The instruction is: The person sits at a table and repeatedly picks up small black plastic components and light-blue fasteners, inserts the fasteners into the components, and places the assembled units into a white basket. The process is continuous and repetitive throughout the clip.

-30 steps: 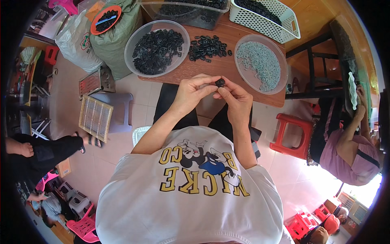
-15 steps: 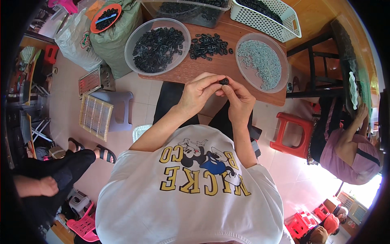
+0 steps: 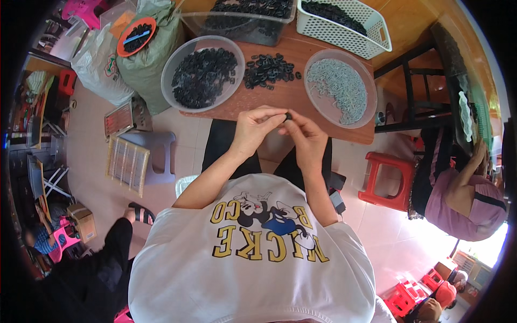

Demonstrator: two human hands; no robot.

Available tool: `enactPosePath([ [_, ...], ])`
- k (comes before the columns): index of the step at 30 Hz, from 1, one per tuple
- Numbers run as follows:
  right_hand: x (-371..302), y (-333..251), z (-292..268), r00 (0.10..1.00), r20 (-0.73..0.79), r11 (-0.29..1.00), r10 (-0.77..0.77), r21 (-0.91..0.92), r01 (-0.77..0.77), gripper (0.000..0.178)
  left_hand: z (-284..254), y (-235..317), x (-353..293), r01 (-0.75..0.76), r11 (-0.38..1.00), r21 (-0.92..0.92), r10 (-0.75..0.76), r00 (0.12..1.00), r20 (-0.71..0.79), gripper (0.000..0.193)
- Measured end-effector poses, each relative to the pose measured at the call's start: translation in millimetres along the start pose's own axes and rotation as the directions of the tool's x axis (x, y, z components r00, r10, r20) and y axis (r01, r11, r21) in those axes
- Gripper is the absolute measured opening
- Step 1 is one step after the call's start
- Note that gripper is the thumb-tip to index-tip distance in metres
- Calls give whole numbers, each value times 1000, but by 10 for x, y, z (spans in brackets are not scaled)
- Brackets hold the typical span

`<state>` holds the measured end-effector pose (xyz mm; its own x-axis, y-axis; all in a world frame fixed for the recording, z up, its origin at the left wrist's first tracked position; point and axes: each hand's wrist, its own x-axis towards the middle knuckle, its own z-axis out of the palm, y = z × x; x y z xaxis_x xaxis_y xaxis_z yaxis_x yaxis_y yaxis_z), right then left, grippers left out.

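My left hand (image 3: 257, 129) and my right hand (image 3: 307, 134) meet at the near edge of a brown wooden table (image 3: 280, 99). Together their fingertips pinch a small black part (image 3: 288, 116). Just beyond my hands lies a loose pile of black parts (image 3: 269, 70). A clear round bowl of black parts (image 3: 202, 75) stands to the left of it. A clear round bowl of pale grey-green small pieces (image 3: 339, 89) stands to the right.
A white slotted basket (image 3: 344, 21) and a clear tub of black parts (image 3: 242, 13) sit at the table's far side. A green sack (image 3: 151, 48), a grey stool (image 3: 156, 156) and a red stool (image 3: 388, 180) stand around. A person in pink (image 3: 463, 188) sits right; another person's foot (image 3: 137, 215) is lower left.
My hands have stayed together on the black part, shifting slightly. The person at lower left has walked closer, a sandalled foot now near my left side.
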<state>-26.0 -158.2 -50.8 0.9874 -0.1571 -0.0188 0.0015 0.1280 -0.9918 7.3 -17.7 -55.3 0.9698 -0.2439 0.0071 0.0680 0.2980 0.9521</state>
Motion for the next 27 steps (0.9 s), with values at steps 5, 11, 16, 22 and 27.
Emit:
enactPosePath([
  [5,-19,93,-39,999,-11,990,45,137,-43,29,31,166,238,193,970,144,-189,981,-42,18],
  [11,101,236,-76,996,33,997,78,11,-78,23,360,694,1588,-299,814,498,204,950,237,23],
  [16,293,124,60,996,85,969,-25,-244,45,19,660,1171,2335,-519,272,810,605,747,275,45],
  [22,830,378,147,905,149,654,-398,-645,394,16,498,1119,1855,-583,265,768,522,757,394,47],
  [27,949,443,304,902,225,505,-368,-766,397,12,48,856,1373,-465,401,790,385,867,315,40],
])
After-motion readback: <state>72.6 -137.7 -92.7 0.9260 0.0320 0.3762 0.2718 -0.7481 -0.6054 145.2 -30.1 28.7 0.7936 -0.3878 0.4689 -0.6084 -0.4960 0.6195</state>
